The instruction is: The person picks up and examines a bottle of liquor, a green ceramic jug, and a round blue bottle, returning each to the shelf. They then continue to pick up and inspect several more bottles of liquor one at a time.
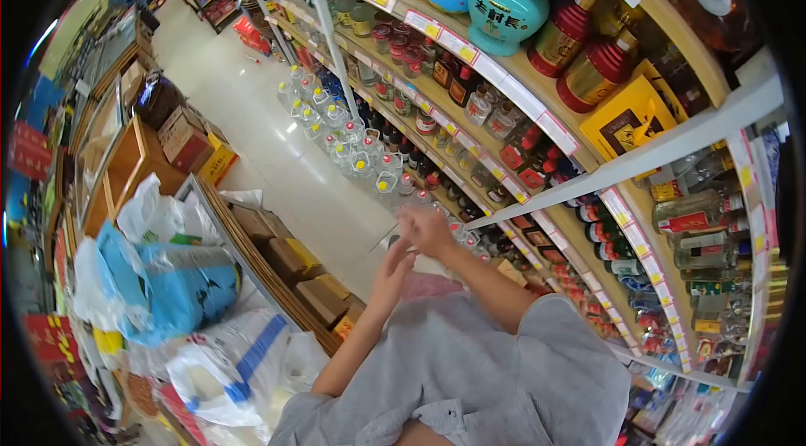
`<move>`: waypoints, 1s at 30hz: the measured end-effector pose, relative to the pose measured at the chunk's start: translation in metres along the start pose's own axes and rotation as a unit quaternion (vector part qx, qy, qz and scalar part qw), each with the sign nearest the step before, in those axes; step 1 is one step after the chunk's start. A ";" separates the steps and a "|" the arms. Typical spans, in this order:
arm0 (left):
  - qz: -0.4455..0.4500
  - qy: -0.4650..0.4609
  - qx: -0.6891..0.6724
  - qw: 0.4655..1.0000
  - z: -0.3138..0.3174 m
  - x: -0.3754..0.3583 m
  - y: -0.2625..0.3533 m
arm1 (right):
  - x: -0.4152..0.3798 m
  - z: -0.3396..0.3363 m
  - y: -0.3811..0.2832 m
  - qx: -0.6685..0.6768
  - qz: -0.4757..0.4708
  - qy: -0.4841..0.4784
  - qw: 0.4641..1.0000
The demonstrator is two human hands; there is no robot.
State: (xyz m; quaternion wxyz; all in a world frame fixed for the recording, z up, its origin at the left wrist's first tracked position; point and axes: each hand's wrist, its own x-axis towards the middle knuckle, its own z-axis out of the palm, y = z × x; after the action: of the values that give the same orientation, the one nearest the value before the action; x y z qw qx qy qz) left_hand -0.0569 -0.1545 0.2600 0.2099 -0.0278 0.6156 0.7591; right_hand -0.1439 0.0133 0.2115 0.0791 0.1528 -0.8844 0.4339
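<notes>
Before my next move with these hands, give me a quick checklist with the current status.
1. Left hand in view: ok, in front of the grey shirt.
2. Right hand in view: ok, close by the left.
3. Hands plainly apart: not ok, they overlap in the picture.
4. Nothing held: cannot tell; a small item could be hidden between the fingers.
5. Turquoise bottle upright: ok, standing on the upper shelf.
6. Yellow-capped bottles upright: ok, grouped on the floor.

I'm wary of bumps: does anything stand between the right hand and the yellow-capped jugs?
Nothing visible does: the jugs stand on the floor beyond the right hand, and the left hand lies off that line.
</notes>
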 end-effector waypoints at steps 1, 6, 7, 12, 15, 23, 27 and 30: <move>-0.010 -0.028 -0.005 1.000 -0.003 0.016 0.019 | 0.026 -0.020 -0.004 -0.064 -0.066 0.093 0.991; 0.029 -0.126 0.139 0.982 -0.026 0.098 0.097 | 0.149 -0.175 -0.018 -0.147 -0.064 0.435 0.886; 0.044 -0.144 0.190 0.970 -0.031 0.109 0.103 | 0.169 -0.195 -0.021 -0.197 -0.071 0.495 0.843; 0.071 -0.166 0.253 0.951 -0.039 0.159 0.146 | 0.209 -0.219 -0.025 -0.280 0.037 0.481 0.830; 0.066 -0.157 0.280 0.945 -0.038 0.179 0.140 | 0.230 -0.220 -0.027 -0.231 0.027 0.521 0.821; 0.174 -0.303 0.337 0.875 -0.032 0.228 0.180 | 0.245 -0.226 -0.027 -0.325 0.034 0.517 0.791; 0.154 -0.311 0.289 0.892 -0.052 0.271 0.202 | 0.253 -0.214 -0.025 -0.349 0.029 0.549 0.758; 0.140 -0.353 0.310 0.872 -0.073 0.281 0.211 | 0.256 -0.208 -0.031 -0.367 0.029 0.550 0.750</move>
State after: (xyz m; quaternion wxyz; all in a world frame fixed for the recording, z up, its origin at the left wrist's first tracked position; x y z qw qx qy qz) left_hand -0.4026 -0.1765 0.3523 0.3030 0.3951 0.7014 0.5100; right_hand -0.3726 0.1089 0.4315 0.5890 -0.1789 -0.7833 0.0866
